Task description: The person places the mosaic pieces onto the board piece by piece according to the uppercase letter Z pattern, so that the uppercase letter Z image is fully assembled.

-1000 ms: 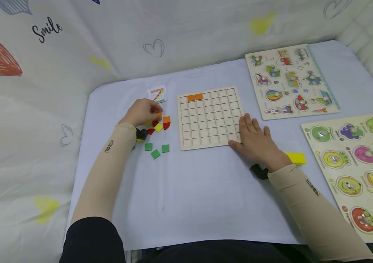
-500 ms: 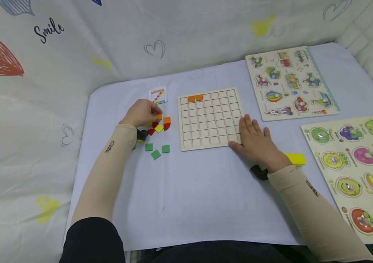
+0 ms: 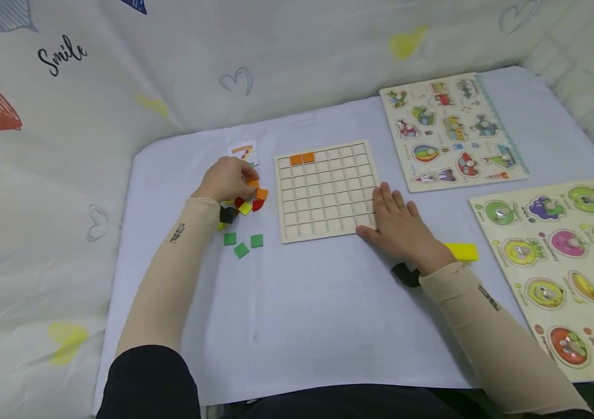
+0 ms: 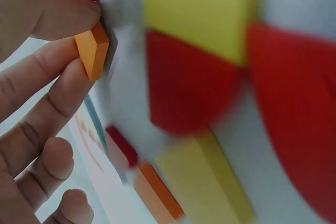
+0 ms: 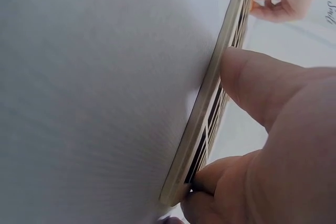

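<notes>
My left grip [image 3: 225, 179] is pinching an orange tile [image 4: 95, 50], probably to lift it cleanly from the loose pieces [image 3: 245, 208] left of the grid board [image 3: 323, 192]; my right grip [image 3: 406, 230], outstretched, is resting on the board's right edge, likely steadying it. Compared with half a second ago, my left grip is edging boardward and a neighbouring orange tile [image 3: 262, 194] is lying more askew.

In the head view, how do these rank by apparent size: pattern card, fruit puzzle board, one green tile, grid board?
1. Fruit puzzle board, cut off at right
2. Grid board
3. Pattern card, partly hidden by the left hand
4. Green tile
</notes>
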`<state>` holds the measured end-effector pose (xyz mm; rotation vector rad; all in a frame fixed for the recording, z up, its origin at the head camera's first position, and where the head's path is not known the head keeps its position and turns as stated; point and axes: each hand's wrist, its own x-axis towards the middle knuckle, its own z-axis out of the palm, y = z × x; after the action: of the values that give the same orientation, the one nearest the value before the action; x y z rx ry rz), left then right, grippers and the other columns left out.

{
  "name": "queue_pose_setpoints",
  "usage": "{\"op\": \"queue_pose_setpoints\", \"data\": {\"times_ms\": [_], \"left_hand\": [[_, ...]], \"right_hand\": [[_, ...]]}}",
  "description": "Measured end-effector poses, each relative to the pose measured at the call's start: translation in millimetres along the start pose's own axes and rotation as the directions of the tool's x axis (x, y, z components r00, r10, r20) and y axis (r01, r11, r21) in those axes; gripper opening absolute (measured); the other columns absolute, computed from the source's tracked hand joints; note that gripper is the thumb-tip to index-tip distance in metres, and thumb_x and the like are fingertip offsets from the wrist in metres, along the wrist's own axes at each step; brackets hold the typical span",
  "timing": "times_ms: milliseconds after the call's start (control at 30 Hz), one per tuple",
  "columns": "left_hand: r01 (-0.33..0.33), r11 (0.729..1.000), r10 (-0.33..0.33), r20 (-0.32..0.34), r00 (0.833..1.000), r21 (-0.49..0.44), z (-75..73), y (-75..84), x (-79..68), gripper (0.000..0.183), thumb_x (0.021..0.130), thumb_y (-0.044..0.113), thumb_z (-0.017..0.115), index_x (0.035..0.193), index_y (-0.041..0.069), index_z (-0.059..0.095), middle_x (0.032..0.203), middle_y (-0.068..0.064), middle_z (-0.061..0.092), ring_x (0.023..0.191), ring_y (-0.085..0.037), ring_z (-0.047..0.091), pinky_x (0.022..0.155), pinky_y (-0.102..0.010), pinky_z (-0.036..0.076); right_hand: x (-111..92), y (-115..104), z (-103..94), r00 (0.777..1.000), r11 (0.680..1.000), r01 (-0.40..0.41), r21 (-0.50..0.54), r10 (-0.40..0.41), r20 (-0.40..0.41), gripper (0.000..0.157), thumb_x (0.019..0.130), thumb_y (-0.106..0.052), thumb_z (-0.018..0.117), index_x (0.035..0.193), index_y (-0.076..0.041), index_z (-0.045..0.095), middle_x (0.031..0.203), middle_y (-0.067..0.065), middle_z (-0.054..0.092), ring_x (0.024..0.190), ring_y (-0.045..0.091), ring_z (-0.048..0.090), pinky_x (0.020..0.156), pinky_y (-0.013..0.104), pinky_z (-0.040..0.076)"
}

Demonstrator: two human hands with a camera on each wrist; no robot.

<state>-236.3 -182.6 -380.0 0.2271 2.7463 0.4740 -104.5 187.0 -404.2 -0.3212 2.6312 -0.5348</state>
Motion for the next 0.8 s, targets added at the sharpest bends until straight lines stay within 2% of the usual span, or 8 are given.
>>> {"op": "queue_pose_setpoints", "data": {"times_ms": [267,433,633,800], "left_hand": [[-0.065,0.998,0.066,-0.041,0.997,0.024,3.2,30.0,16.8,0.026,0.087,0.024,0.076,0.112,0.017,0.079,0.11,0.0,0.077,0.101,-0.021,0.059,0.091,-0.039,0.051],[-0.149,0.989,0.149,-0.067,0.987,0.009,7.1,49.5,33.0,0.027,0.085,0.024,0.078,0.11,0.016,0.08,0.112,0.0,0.078,0.1,-0.02,0.059,0.09,-0.038,0.051],[-0.219,0.976,0.219,-0.091,0.971,0.013,12.3,83.8,51.6,0.026,0.086,0.026,0.079,0.11,0.018,0.08,0.111,0.001,0.077,0.104,-0.019,0.06,0.09,-0.038,0.052],[-0.241,0.97,0.243,-0.098,0.965,0.032,16.4,110.7,67.1,0.026,0.087,0.027,0.08,0.111,0.019,0.08,0.109,0.002,0.078,0.111,-0.018,0.057,0.094,-0.038,0.052]], "right_hand": [[1.3,1.9,2.8,1.0,1.0,-0.004,-0.006,0.004,-0.01,0.095,0.107,-0.052,0.046,0.164,0.002,-0.007,0.172,0.02,-0.017,0.161,0.048,-0.007,0.127,0.069,0.001],[0.1,1.5,2.3,1.0,1.0,-0.006,-0.007,0.006,-0.017,0.094,0.107,-0.051,0.047,0.164,0.002,-0.006,0.173,0.02,-0.015,0.161,0.047,-0.007,0.128,0.068,0.001],[0.0,3.6,3.4,1.0,1.0,-0.013,-0.014,0.013,-0.028,0.095,0.107,-0.05,0.049,0.164,0.003,-0.004,0.173,0.021,-0.014,0.161,0.046,-0.007,0.128,0.067,0.002],[-0.1,5.2,6.0,0.999,1.0,-0.014,-0.011,0.013,-0.04,0.095,0.106,-0.051,0.05,0.164,0.002,-0.004,0.174,0.019,-0.013,0.161,0.046,-0.006,0.128,0.067,0.002]]}}
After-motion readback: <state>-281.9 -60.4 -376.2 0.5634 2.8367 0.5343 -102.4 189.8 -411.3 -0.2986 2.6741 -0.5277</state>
